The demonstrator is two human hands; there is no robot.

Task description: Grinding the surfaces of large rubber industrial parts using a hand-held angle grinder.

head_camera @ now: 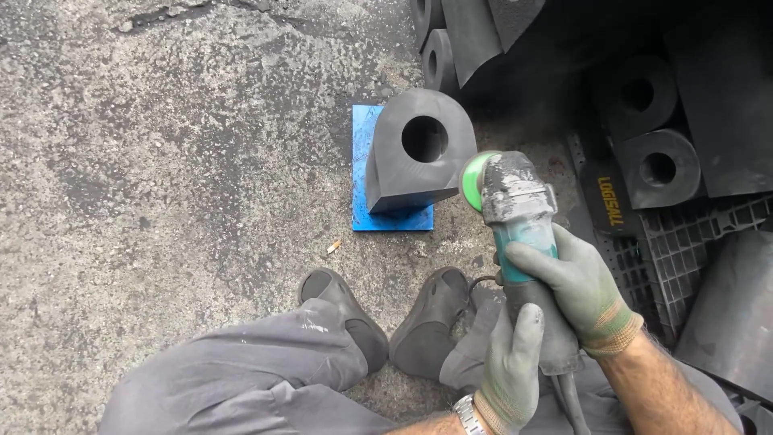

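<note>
From the head camera we see our right hand [581,290], in a grey-green glove, wrapped tight around the body of an angle grinder [519,234]. Our left hand [515,362], gloved likewise, clasps the grinder's rear handle from below. The tool's green disc [473,179] sits right at the right-hand edge of a dark block with a round hole [415,149]; we cannot tell whether they touch. The block stands on a blue plate [364,181] lying on the rough concrete floor [161,161]. Our grey shoes [386,314] rest just below the plate. More holed dark blocks [656,161] are stacked at the right.
</note>
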